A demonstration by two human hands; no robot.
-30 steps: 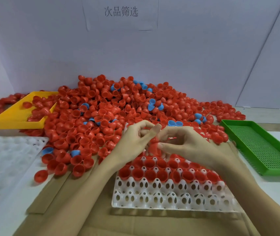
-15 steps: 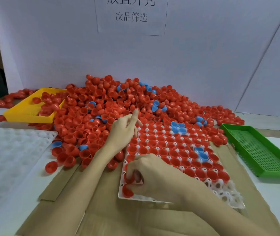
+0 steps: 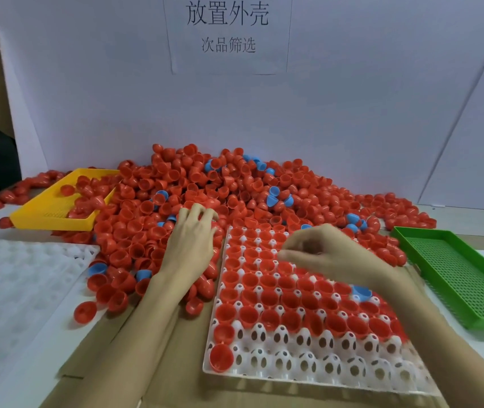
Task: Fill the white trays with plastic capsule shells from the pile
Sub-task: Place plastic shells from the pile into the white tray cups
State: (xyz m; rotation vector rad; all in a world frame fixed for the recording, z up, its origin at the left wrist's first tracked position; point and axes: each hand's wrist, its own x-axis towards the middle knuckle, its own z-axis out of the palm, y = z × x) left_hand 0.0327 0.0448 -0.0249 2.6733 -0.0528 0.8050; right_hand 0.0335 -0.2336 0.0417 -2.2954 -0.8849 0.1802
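A white tray (image 3: 323, 367) lies in front of me on cardboard. Red shells fill most of its sockets; the two nearest rows are bare apart from red shells (image 3: 220, 357) at their left end. One blue shell (image 3: 361, 293) sits at the tray's right. Behind it spreads the big pile of red and blue shells (image 3: 205, 187). My left hand (image 3: 190, 242) lies palm down on the pile by the tray's far left corner, fingertips bent among red shells. My right hand (image 3: 329, 256) hovers over the tray's far half, fingers loosely curled, nothing visible in it.
A second white tray (image 3: 13, 284) lies at the left. A yellow tray (image 3: 49, 223) with a few red shells sits at the back left, a green tray (image 3: 452, 272) at the right. A white board with a paper sign (image 3: 229, 30) closes off the back.
My right hand left a red shell at the tray's near left corner and rose over the far half. My left hand settled flat onto the pile. The camera tilted up.
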